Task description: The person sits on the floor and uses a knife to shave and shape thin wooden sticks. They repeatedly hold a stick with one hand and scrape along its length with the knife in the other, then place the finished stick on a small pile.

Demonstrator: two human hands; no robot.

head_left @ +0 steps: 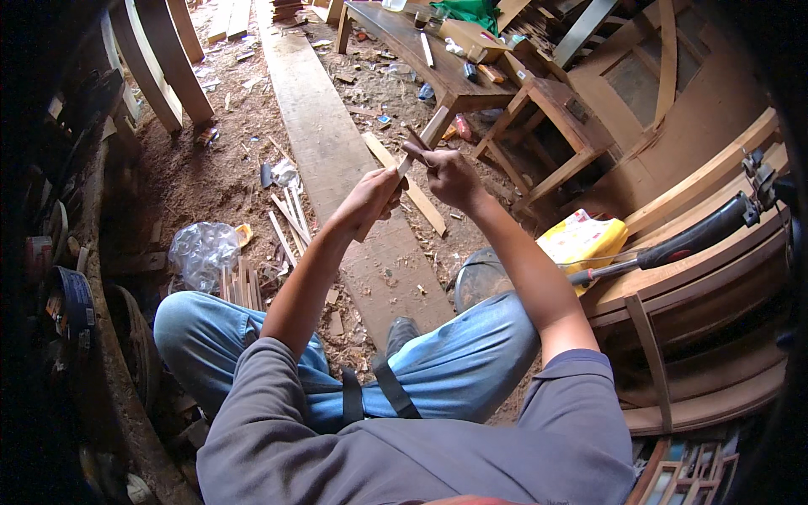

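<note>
In front of me a pale wooden strip [433,126] slants up and away, its lower end showing below my left fist. My left hand [369,204] is closed around the strip near its lower part. Just to the right, my right hand [455,179] is closed on a thin brown piece [414,140] that touches or crosses the strip; its exact kind is too small to tell. Both hands are in the air above a long board [362,231] on the floor. A second wooden strip [412,189] lies below them on that board.
At the far right stands a wooden table [383,29] with a cardboard box [473,38], beside a small wooden frame [555,126]. A yellow bag [593,240] and a black-handled tool [690,240] rest on curved timber at right. Shavings and a clear plastic bag [204,257] litter the left floor.
</note>
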